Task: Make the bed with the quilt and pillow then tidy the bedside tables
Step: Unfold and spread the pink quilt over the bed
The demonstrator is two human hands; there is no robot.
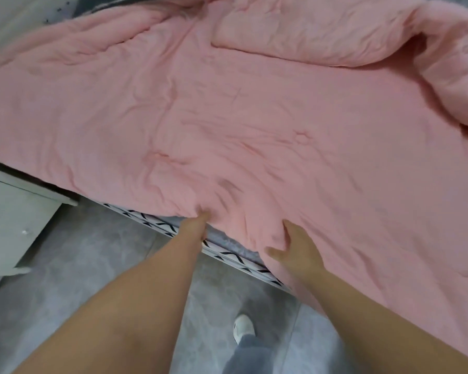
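Note:
A pink quilt [241, 109] lies spread over the bed, wrinkled, with its far right part folded back in a thick roll. My left hand [196, 224] reaches under the quilt's near edge and grips it; its fingers are hidden by the fabric. My right hand [292, 247] holds the same edge a little to the right, thumb out to the left and fingers tucked into the quilt. Below that edge shows the mattress side [227, 252], white with black marks. No pillow is in view.
A white bedside table [14, 211] with a drawer stands at the left, close to the bed. Grey tiled floor [92, 252] runs along the bed's near side. My foot in a white shoe [243, 326] stands on it between my arms.

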